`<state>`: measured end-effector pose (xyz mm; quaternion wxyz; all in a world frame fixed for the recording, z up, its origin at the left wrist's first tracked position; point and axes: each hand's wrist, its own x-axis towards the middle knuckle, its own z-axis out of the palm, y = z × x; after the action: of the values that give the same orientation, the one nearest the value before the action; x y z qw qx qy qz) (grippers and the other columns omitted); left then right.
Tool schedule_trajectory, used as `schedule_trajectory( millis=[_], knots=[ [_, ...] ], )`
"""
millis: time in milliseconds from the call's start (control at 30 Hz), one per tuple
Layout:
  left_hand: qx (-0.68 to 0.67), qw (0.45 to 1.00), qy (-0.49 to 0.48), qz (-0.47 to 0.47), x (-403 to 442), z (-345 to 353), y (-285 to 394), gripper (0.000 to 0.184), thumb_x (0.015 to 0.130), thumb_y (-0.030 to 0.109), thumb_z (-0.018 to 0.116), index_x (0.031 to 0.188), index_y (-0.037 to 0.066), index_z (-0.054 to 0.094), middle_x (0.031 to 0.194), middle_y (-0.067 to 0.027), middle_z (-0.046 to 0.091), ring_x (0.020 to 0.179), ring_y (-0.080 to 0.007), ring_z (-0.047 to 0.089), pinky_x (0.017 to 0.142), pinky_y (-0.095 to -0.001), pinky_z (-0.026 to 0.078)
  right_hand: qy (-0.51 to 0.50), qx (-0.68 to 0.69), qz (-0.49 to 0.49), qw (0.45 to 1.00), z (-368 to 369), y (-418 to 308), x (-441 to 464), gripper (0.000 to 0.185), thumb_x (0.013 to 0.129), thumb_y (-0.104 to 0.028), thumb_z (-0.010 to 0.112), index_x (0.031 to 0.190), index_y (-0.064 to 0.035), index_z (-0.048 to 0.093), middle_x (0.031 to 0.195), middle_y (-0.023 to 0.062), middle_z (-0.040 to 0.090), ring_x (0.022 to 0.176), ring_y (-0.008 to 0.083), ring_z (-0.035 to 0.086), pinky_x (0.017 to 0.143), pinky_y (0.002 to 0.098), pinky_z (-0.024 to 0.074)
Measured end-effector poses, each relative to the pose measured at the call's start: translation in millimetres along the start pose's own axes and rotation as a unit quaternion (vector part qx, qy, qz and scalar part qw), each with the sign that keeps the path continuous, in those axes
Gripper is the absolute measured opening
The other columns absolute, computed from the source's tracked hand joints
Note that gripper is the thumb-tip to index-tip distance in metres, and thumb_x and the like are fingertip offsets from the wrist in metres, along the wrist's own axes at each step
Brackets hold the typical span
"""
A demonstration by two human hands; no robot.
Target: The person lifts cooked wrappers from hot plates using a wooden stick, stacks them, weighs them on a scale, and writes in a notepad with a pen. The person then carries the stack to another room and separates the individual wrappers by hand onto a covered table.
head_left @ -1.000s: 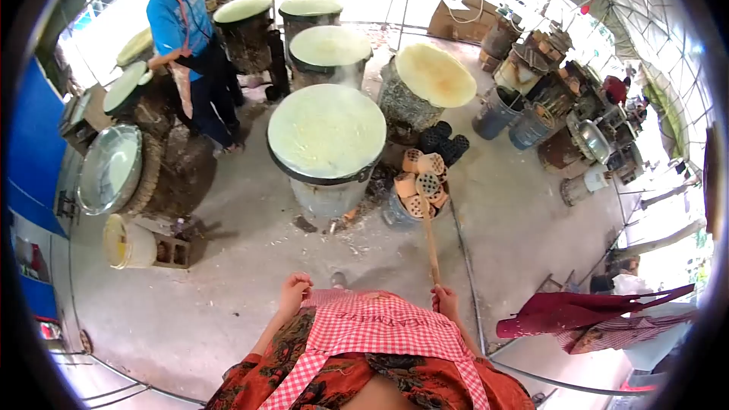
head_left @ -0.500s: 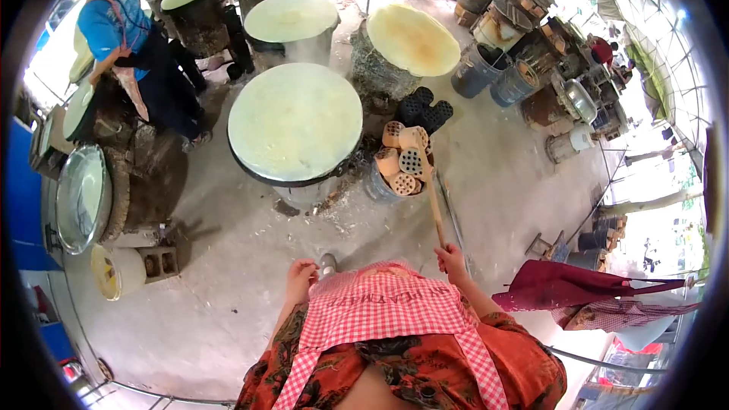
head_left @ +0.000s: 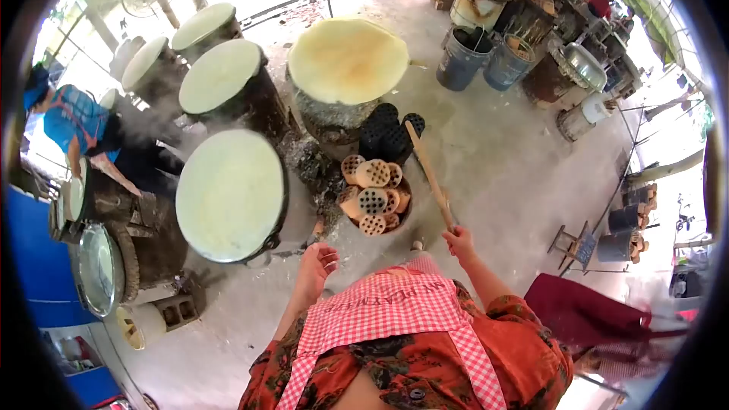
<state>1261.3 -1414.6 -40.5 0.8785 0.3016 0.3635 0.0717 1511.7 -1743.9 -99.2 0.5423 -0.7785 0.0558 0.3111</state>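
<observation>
Bending well to the left of a heap of tan, hole-pierced cylinders (head_left: pixel 373 200), a person in a blue top (head_left: pixel 76 118) works beyond a big round drum with a pale yellow-green top (head_left: pixel 230 196). On the heap's near left side, the left hand (head_left: pixel 317 264) hangs slack with its fingers half curled; just behind the heap stand black, hole-pierced cylinders (head_left: pixel 383 135). To its right slants a long, light-brown wooden stick (head_left: pixel 431 176), its near end gripped firmly by the right hand (head_left: pixel 459 242).
</observation>
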Motion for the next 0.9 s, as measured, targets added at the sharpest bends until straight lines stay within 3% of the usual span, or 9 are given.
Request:
schedule_trajectory(
  millis=[133,233,367,400,567,700,900],
  knots=[
    [-0.067,0.997,0.025,-0.041,66.1,84.5,-19.5,0.029,0.093,0.030,0.047,0.110,0.007,0.051,0.104,-0.0117,0.060,0.096,-0.0242,0.058,0.081,-0.0355,0.047,-0.016,-0.038,-0.003,0.999,-54.6,-9.3,52.9,0.026,0.076,-0.025,0.072,0.071,-0.0037,0.058,0.054,0.0004,0.049,0.043,0.0085,0.043,0.038,0.0261,0.0336],
    [-0.060,0.994,0.056,-0.067,108.7,145.8,-24.4,0.047,0.096,0.048,0.038,0.108,0.005,0.052,0.105,-0.0121,0.060,0.097,-0.0253,0.058,0.083,-0.0379,0.048,-0.039,-0.080,-0.010,0.996,-97.8,-18.9,97.4,0.026,0.075,-0.025,0.072,0.072,-0.0030,0.059,0.055,0.0004,0.049,0.045,0.0082,0.044,0.041,0.0267,0.0341],
    [-0.141,0.989,-0.016,-0.050,159.1,189.1,-17.4,0.056,0.093,0.053,0.041,0.110,0.000,0.050,0.105,-0.0164,0.060,0.100,-0.0301,0.058,0.088,-0.0413,0.048,-0.024,-0.137,-0.083,0.987,-129.9,-43.6,134.3,0.025,0.074,-0.023,0.073,0.072,-0.0020,0.059,0.055,-0.0010,0.048,0.051,0.0070,0.043,0.045,0.0271,0.0341],
    [-0.159,0.986,-0.010,-0.050,172.2,198.6,-10.3,0.057,0.093,0.053,0.043,0.111,-0.001,0.048,0.107,-0.0173,0.059,0.103,-0.0307,0.057,0.089,-0.0417,0.047,-0.048,-0.109,-0.067,0.991,-136.1,-51.1,142.8,0.026,0.076,-0.025,0.072,0.067,-0.0067,0.056,0.054,-0.0016,0.048,0.042,0.0074,0.043,0.037,0.0246,0.0324],
    [-0.232,0.972,-0.021,-0.026,251.2,237.5,28.9,0.064,0.092,0.048,0.048,0.124,-0.006,0.036,0.116,-0.0217,0.052,0.105,-0.0339,0.055,0.089,-0.0428,0.049,-0.050,-0.113,-0.067,0.990,-160.0,-89.3,151.9,0.026,0.078,-0.021,0.071,0.066,-0.0068,0.054,0.050,-0.0019,0.046,0.040,0.0071,0.042,0.035,0.0238,0.0315],
    [-0.296,0.954,-0.034,0.023,323.2,246.9,32.8,0.079,0.089,0.041,0.059,0.137,-0.007,0.018,0.124,-0.0238,0.042,0.112,-0.0351,0.048,0.095,-0.0464,0.046,-0.057,-0.180,-0.043,0.981,-183.4,-112.1,144.7,0.027,0.079,-0.022,0.071,0.067,-0.0067,0.054,0.050,-0.0023,0.046,0.039,0.0071,0.042,0.035,0.0239,0.0313],
    [-0.377,0.924,0.008,0.061,372.8,280.1,37.2,0.083,0.088,0.037,0.060,0.141,-0.006,0.012,0.136,-0.0264,0.032,0.123,-0.0375,0.040,0.102,-0.0493,0.039,-0.093,-0.204,-0.007,0.974,-197.7,-158.2,193.2,0.027,0.076,-0.023,0.074,0.069,-0.0044,0.056,0.052,-0.0024,0.047,0.042,0.0074,0.043,0.039,0.0252,0.0332]
  ],
)
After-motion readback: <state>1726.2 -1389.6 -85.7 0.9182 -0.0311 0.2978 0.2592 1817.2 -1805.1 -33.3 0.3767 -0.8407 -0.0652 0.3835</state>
